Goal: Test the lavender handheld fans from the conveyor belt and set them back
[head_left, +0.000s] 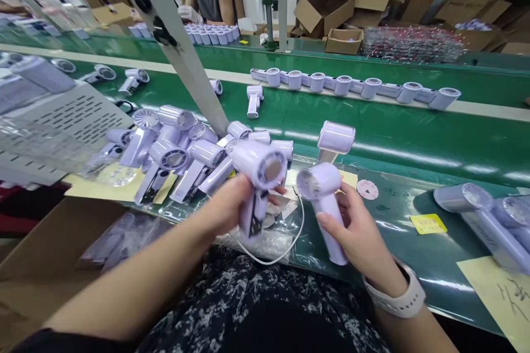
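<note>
Glossy lilac plastic fans (323,198), shiny belt (414,143)

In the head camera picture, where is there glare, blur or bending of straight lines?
Head view: bright streaks of glare lie on the green belt; the fan in the left hand is smeared by motion, while the fan in the right hand looks sharper; the left edge is soft around the perforated panel; the belt's edges bow, a wide-lens distortion.

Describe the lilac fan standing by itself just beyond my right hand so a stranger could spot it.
Start at the green conveyor belt and come to its near edge. Above the right hand one standing fan rises alone. Unlike the pile of fans lying jumbled on the left, it is upright.
</note>
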A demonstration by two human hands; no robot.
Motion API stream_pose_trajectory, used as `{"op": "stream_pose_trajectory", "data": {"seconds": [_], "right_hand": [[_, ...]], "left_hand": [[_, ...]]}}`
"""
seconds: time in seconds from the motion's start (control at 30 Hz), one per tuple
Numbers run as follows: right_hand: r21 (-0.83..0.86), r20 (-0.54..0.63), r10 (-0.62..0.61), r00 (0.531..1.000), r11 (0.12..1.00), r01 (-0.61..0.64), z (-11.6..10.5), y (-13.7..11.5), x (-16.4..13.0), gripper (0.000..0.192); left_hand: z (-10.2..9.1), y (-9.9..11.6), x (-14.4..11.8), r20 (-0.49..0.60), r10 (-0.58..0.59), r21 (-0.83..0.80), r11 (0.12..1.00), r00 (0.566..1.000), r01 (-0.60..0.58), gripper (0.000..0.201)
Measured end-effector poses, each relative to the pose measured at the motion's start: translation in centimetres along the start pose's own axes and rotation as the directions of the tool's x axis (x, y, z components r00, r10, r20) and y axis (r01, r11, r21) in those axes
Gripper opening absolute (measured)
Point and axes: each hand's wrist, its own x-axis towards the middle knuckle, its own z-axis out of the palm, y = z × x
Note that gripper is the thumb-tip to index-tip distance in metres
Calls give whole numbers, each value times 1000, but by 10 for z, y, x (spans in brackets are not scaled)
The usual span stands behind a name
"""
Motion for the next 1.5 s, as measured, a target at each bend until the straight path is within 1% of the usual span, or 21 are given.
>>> {"op": "stream_pose_trajectory", "data": {"seconds": [0.03, 0.1, 0.17, 0.2, 0.27, 0.33, 0.4, 0.47, 0.53, 0.6, 0.67, 0.73, 0.8, 0.9, 1.03, 1.1, 1.2, 1.27, 1.33, 1.4, 1.5], "right_hand": [[-8, -23, -26, 999, 1000, 26, 9, -10, 1, 75], [-93, -53, -116, 992, 990, 111, 24, -28, 3, 71], [-175, -13, -219, 976, 961, 213, 35, -39, 8, 59], [-218, 28, -234, 972, 947, 234, 39, -41, 12, 51], [-319, 73, -184, 980, 927, 198, 45, -38, 22, 38], [-410, 51, -101, 994, 905, 113, 51, -29, 36, 23], [-449, 32, -54, 998, 892, 62, 57, -17, 49, 6], [-451, 35, -26, 999, 892, 39, 61, -9, 56, 12], [-416, 49, -2, 999, 909, 22, 59, -6, 55, 15], [-337, 98, 26, 995, 941, 9, 53, -8, 46, 10], [-210, 205, 29, 978, 978, 15, 46, -13, 30, 11], [-70, 316, -3, 949, 997, 26, 44, -21, 14, 15], [32, 375, -36, 926, 999, 26, 45, -29, 1, 17], [126, 390, -77, 918, 992, 29, 50, -41, -7, 25], [280, 339, -159, 927, 958, 62, 60, -48, -12, 34], [393, 326, -114, 938, 919, -25, 66, -47, -16, 37], [529, 346, -1, 938, 826, -194, 77, -41, -23, 43], [558, 354, 35, 935, 794, -241, 83, -38, -24, 47], [544, 353, 23, 935, 808, -225, 86, -37, -23, 48], [471, 341, -27, 940, 870, -146, 85, -36, -22, 47], [318, 309, -183, 933, 945, 80, 79, -38, -22, 40]], "left_hand": [[15, -12, -13, 40, -19, -75, 997, 999, 22, 68], [38, -27, -25, 24, -48, -219, 974, 999, 53, 67], [45, -26, -22, -2, -32, -296, 955, 999, 30, 66], [42, -22, -18, -20, -16, -310, 951, 1000, 9, 64], [30, -11, -11, -81, 21, -294, 955, 997, -44, 60], [17, -1, -8, -156, 68, -243, 964, 985, -105, 59], [10, 3, -8, -214, 130, -184, 968, 968, -171, 62], [9, 4, -9, -244, 204, -154, 957, 948, -246, 65], [10, 4, -10, -268, 250, -168, 939, 930, -301, 64], [12, 5, -10, -293, 233, -199, 934, 927, -298, 63], [12, 8, -10, -317, 192, -215, 939, 929, -268, 65], [12, 11, -8, -329, 175, -224, 940, 928, -256, 68], [16, 14, -6, -335, 188, -254, 925, 923, -281, 70], [28, 18, 0, -365, 178, -347, 885, 914, -311, 68], [43, 19, 5, -407, 77, -485, 827, 910, -286, 74], [45, 16, 5, -418, 75, -510, 806, 905, -302, 76], [41, 7, 4, -443, 125, -475, 807, 888, -351, 75], [37, 2, 3, -447, 150, -445, 818, 882, -365, 75], [34, 0, 2, -424, 163, -429, 830, 891, -356, 77], [33, 0, 1, -390, 170, -431, 835, 905, -343, 78], [33, 4, 0, -366, 172, -466, 817, 915, -340, 77]]}}
